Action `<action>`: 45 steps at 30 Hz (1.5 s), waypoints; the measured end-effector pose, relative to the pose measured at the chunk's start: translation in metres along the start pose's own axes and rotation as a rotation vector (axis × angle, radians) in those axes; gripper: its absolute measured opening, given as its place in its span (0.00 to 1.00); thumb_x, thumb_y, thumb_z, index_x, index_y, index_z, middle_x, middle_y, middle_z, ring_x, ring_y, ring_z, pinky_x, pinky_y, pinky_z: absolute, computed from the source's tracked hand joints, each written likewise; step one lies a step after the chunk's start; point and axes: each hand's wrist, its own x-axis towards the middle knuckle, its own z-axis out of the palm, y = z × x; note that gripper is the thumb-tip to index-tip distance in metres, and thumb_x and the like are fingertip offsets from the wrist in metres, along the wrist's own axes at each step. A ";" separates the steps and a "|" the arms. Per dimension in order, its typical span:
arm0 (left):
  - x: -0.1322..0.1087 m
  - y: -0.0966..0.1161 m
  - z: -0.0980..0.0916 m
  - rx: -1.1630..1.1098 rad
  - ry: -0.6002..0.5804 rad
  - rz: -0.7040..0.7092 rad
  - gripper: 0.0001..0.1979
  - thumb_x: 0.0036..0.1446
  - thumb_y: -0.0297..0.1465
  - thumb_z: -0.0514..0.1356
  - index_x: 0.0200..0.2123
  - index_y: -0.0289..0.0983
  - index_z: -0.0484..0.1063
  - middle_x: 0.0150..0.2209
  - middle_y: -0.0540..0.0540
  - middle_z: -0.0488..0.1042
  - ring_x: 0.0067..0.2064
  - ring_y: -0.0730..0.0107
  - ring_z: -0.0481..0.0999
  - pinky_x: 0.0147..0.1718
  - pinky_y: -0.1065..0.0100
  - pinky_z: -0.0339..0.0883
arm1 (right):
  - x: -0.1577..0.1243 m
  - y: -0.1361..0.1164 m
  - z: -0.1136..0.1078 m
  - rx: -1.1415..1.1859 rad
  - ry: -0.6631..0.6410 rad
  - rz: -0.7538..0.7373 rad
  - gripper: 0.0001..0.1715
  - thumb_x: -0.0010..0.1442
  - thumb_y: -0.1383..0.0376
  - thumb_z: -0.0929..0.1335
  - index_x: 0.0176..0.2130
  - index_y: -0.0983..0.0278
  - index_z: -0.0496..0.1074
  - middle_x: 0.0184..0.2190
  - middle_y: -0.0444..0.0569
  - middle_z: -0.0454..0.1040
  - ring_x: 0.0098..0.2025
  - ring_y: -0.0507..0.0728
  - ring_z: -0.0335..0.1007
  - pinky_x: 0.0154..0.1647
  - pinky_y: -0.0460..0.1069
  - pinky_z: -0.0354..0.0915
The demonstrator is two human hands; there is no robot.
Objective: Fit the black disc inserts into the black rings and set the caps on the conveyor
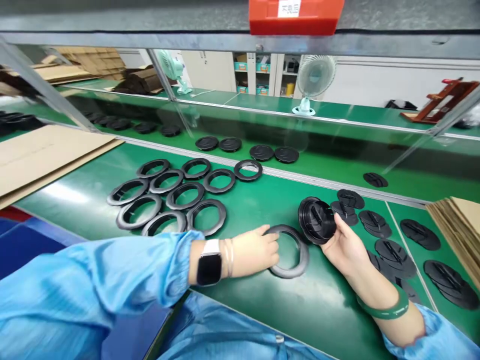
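In the head view my left hand (pixel 255 251) is at the left rim of a black ring (pixel 303 255) lying flat on the green table. Its fingers curl over that rim and hide part of it. To the right, my right hand (pixel 347 245) grips a round black plastic cap (pixel 318 220) by its right edge. The cap is raised and tilted, so a bar across its ribbed face shows. Behind my right wrist lie several flat black discs with raised bars (pixel 375 223), some of them overlapping.
Several more black rings (pixel 219 181) lie in rows at the left. Round black lids (pixel 261 152) rest on the green strip behind the metal rail. Cardboard sheets (pixel 45 155) flank the left side, with a cardboard stack (pixel 455 220) at right. A red bin (pixel 296 22) hangs overhead.
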 end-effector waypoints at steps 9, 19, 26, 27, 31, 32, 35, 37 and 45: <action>0.011 -0.015 -0.001 -0.020 -0.002 0.089 0.07 0.62 0.24 0.59 0.32 0.37 0.74 0.36 0.42 0.79 0.53 0.58 0.75 0.51 0.60 0.66 | 0.001 -0.002 -0.003 0.060 0.001 0.073 0.12 0.65 0.57 0.67 0.43 0.57 0.79 0.45 0.46 0.82 0.48 0.57 0.78 0.53 0.53 0.75; 0.025 0.028 0.010 -1.600 -0.005 -0.591 0.16 0.49 0.40 0.70 0.36 0.36 0.74 0.37 0.46 0.80 0.37 0.65 0.78 0.39 0.66 0.71 | -0.009 -0.012 0.015 -0.097 -0.081 -0.093 0.17 0.59 0.55 0.73 0.44 0.62 0.76 0.44 0.52 0.81 0.50 0.63 0.76 0.51 0.58 0.73; 0.023 0.006 0.041 -1.839 -0.044 -0.657 0.15 0.42 0.32 0.71 0.34 0.36 0.74 0.37 0.46 0.80 0.38 0.64 0.77 0.42 0.63 0.69 | 0.064 -0.081 0.040 -1.084 -0.020 -0.695 0.19 0.59 0.59 0.73 0.50 0.62 0.76 0.50 0.51 0.78 0.53 0.61 0.72 0.61 0.57 0.63; 0.022 0.005 0.041 -1.833 -0.045 -0.650 0.14 0.42 0.31 0.70 0.34 0.36 0.73 0.37 0.46 0.80 0.39 0.63 0.77 0.42 0.63 0.69 | 0.082 -0.091 0.045 -1.260 0.023 -0.770 0.19 0.61 0.60 0.71 0.52 0.62 0.75 0.51 0.51 0.77 0.54 0.60 0.71 0.62 0.57 0.62; 0.020 0.007 0.039 -1.831 -0.077 -0.688 0.11 0.41 0.29 0.67 0.31 0.36 0.72 0.37 0.47 0.80 0.39 0.61 0.78 0.41 0.62 0.70 | 0.151 -0.111 0.057 -1.700 0.099 -0.781 0.22 0.69 0.62 0.63 0.57 0.70 0.71 0.61 0.54 0.68 0.65 0.60 0.60 0.67 0.56 0.51; 0.021 0.007 0.039 -1.842 -0.092 -0.694 0.11 0.41 0.29 0.67 0.31 0.37 0.72 0.37 0.47 0.80 0.39 0.61 0.78 0.41 0.62 0.70 | 0.164 -0.111 0.057 -1.733 0.100 -0.737 0.21 0.68 0.63 0.64 0.55 0.72 0.73 0.61 0.56 0.69 0.65 0.61 0.60 0.68 0.57 0.51; 0.022 0.008 0.039 -1.870 -0.117 -0.697 0.12 0.40 0.30 0.67 0.31 0.36 0.71 0.37 0.47 0.80 0.39 0.60 0.78 0.42 0.62 0.70 | 0.183 -0.111 0.051 -1.815 0.107 -0.601 0.20 0.59 0.66 0.74 0.51 0.69 0.75 0.59 0.57 0.71 0.64 0.63 0.62 0.67 0.59 0.55; 0.022 0.007 0.039 -1.868 -0.117 -0.697 0.12 0.40 0.30 0.66 0.32 0.36 0.72 0.37 0.47 0.80 0.40 0.60 0.78 0.42 0.62 0.70 | 0.175 -0.114 0.042 -1.866 0.125 -0.550 0.22 0.58 0.67 0.74 0.53 0.66 0.75 0.59 0.57 0.71 0.65 0.63 0.61 0.67 0.58 0.56; 0.021 0.005 0.043 -1.800 -0.066 -0.688 0.13 0.43 0.29 0.67 0.36 0.36 0.74 0.37 0.47 0.79 0.41 0.59 0.78 0.43 0.61 0.71 | 0.059 -0.102 -0.004 -1.989 0.262 -0.395 0.09 0.59 0.69 0.72 0.42 0.65 0.80 0.35 0.53 0.80 0.43 0.63 0.75 0.51 0.56 0.68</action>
